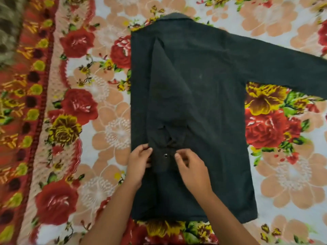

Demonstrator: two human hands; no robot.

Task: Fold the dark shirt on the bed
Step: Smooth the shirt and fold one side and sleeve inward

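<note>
The dark shirt (208, 96) lies face down on the bed, collar at the far end. Its left side is folded inward, and the left sleeve (166, 89) runs down the back to its cuff (165, 160), which has a metal snap. The right sleeve (276, 68) still stretches out flat to the right. My left hand (138, 164) pinches the cuff's left edge. My right hand (191, 169) holds its right edge with thumb and fingertips. Both forearms reach in from the bottom of the view.
A floral bedsheet (99, 121) with red, yellow and peach flowers covers the bed. A red patterned border (26, 121) runs along the left side. A brown blurry fabric (8, 29) shows at the top left corner.
</note>
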